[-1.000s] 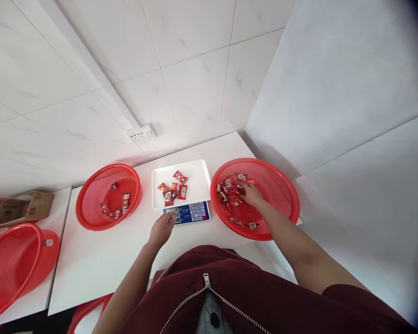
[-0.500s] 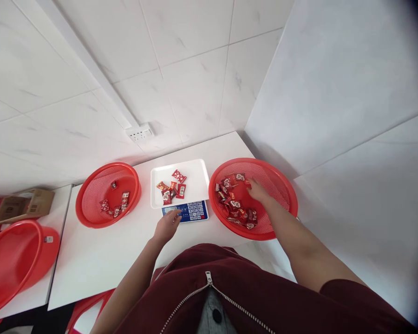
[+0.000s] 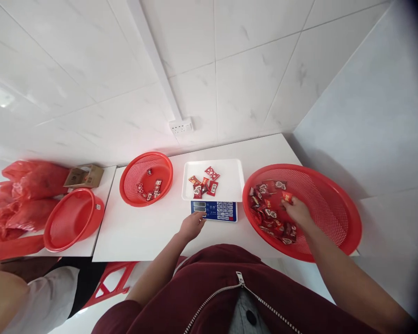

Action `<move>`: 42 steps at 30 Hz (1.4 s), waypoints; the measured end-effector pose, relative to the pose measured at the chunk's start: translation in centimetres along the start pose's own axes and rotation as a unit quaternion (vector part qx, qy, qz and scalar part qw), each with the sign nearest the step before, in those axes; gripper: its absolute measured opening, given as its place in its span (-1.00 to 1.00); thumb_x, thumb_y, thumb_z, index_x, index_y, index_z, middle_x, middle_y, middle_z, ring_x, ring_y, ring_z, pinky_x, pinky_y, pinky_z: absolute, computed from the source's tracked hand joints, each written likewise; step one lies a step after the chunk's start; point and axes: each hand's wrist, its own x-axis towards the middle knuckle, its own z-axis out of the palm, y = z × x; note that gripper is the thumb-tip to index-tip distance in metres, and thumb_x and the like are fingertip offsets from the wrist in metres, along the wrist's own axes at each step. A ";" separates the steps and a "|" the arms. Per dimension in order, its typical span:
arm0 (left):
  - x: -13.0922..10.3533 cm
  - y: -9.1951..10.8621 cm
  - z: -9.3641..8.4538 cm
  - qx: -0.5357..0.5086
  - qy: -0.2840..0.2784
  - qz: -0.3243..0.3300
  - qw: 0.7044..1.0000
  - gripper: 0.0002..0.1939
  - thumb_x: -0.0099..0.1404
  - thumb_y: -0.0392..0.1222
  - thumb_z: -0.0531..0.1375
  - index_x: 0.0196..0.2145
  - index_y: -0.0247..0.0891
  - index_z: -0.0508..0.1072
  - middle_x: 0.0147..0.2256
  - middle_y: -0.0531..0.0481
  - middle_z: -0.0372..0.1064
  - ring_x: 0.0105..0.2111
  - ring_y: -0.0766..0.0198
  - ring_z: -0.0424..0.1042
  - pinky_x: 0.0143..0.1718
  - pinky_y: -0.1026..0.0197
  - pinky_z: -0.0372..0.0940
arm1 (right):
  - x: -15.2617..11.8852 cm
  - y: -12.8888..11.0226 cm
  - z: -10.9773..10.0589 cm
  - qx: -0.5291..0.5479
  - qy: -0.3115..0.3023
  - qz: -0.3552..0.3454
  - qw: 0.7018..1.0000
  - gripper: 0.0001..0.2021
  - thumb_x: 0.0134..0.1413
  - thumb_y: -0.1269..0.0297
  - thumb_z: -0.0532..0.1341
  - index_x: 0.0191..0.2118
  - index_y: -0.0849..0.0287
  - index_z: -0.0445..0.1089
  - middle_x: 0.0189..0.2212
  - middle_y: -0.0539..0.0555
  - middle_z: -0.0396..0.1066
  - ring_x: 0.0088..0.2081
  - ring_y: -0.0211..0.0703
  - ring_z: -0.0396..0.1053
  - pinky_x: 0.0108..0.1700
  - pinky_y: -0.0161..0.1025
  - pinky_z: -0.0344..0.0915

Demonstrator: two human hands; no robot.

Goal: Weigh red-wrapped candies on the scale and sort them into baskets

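My right hand (image 3: 297,212) is inside the big red mesh basket (image 3: 327,199). Its thumb and fingers pinch a small red wrapped snack packet (image 3: 287,197). Several more red packets (image 3: 271,213) lie loose along the basket's left side. My left hand (image 3: 192,226) rests at the front edge of the blue digital scale (image 3: 214,209), below its display, with fingers loosely stretched and nothing seen in them. On top of the scale sits a white tray (image 3: 231,174) with several wrapped packets (image 3: 212,188) in its left and middle part.
Left of the scale stands a smaller red basket (image 3: 128,178) with several packets. Farther left are another red basket (image 3: 96,218), a cardboard box (image 3: 90,176) and red plastic bags (image 3: 35,185). Another person's light-clothed part (image 3: 52,297) shows at lower left. A socket (image 3: 181,126) is on the wall.
My view has swung left, bringing the bags and the other person into sight. My right hand now has a red packet pinched and raised slightly. My left hand stays by the scale.
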 end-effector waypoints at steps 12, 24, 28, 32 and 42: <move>-2.6 -4.1 -1.5 0.011 -0.017 -0.005 1.000 -0.65 0.31 -0.18 0.01 0.02 -0.17 0.36 -0.15 -0.03 0.43 -0.22 0.26 0.42 -0.16 0.22 0.28 | -4.5 -17.4 8.4 0.095 -0.135 -0.261 0.951 -0.53 0.08 0.17 0.15 0.12 0.15 0.21 0.04 0.21 0.33 0.01 0.02 0.34 0.01 -0.01 0.29; -6.9 -13.1 -3.3 -0.019 0.016 -0.086 0.996 -0.63 0.30 -0.17 0.02 0.05 -0.17 0.33 -0.09 -0.06 0.39 -0.19 0.23 0.43 -0.13 0.17 0.30 | -1.4 -21.4 16.8 -0.121 -0.061 -0.328 0.935 -0.44 0.11 -0.05 0.05 0.18 0.09 0.17 0.13 0.21 0.21 0.18 0.26 0.04 0.09 0.17 0.09; -7.4 -17.5 -4.5 0.005 0.134 -0.146 0.980 -0.51 0.29 -0.20 0.05 0.16 -0.29 0.18 0.14 -0.23 0.17 0.12 0.09 0.21 0.09 0.07 0.17 | -3.2 -21.6 16.8 -0.104 -0.043 -0.347 0.931 -0.45 0.12 -0.04 0.05 0.17 0.08 0.18 0.16 0.20 0.18 0.21 0.24 0.00 0.11 0.19 0.09; -8.3 -23.7 -7.9 0.084 0.310 -0.297 0.899 -0.30 0.27 -0.16 0.06 0.27 -0.44 -0.09 0.29 -0.40 -0.21 0.30 -0.06 -0.22 0.23 -0.06 -0.09 | -5.5 -20.1 15.6 -0.027 -0.014 -0.358 0.933 -0.49 0.16 -0.02 0.02 0.14 0.15 0.22 0.11 0.23 0.23 0.18 0.12 0.10 0.15 0.10 0.11; -12.0 -36.0 -14.6 0.110 0.171 -0.508 0.837 -0.30 0.28 -0.12 -0.03 0.29 -0.44 -0.16 0.25 -0.42 -0.07 0.27 -0.16 -0.13 0.14 -0.26 -0.04 | -8.2 -11.5 13.1 -0.018 0.077 -0.277 0.958 -0.53 0.09 -0.05 0.07 -0.05 0.18 0.39 0.06 0.27 0.28 0.11 0.12 0.23 0.15 0.09 0.16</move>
